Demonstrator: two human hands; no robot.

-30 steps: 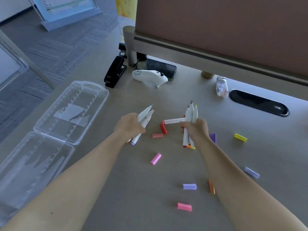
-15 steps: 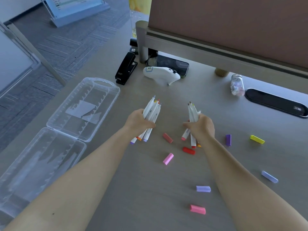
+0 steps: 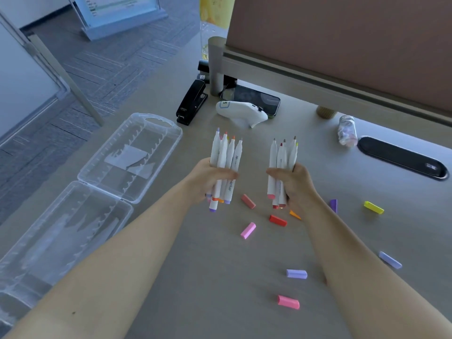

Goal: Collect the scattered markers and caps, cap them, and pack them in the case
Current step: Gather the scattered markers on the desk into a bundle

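My left hand [image 3: 208,179] grips a bundle of several white uncapped markers [image 3: 226,155], tips pointing up and away. My right hand [image 3: 296,184] grips a second bundle of several uncapped markers [image 3: 282,157], also upright. Loose caps lie on the desk around and below my hands: a dull red cap [image 3: 248,201], a red cap [image 3: 278,220], a pink cap [image 3: 248,230], a lilac cap [image 3: 296,274], a bright pink cap [image 3: 288,302], a purple cap [image 3: 333,205], a yellow cap [image 3: 373,207] and a pale lilac cap [image 3: 390,260]. The clear plastic case [image 3: 80,192] lies open at the left.
At the back of the desk lie a black stapler [image 3: 192,101], a white controller [image 3: 241,113], a phone [image 3: 254,99] and a small glass jar [image 3: 347,130]. A black cable grommet [image 3: 401,157] sits at the right. A partition wall [image 3: 342,45] borders the far edge.
Both hands have turned their marker bundles upright and lifted them. The right hand gathered the marker that lay across near the red cap. The view has shifted left.
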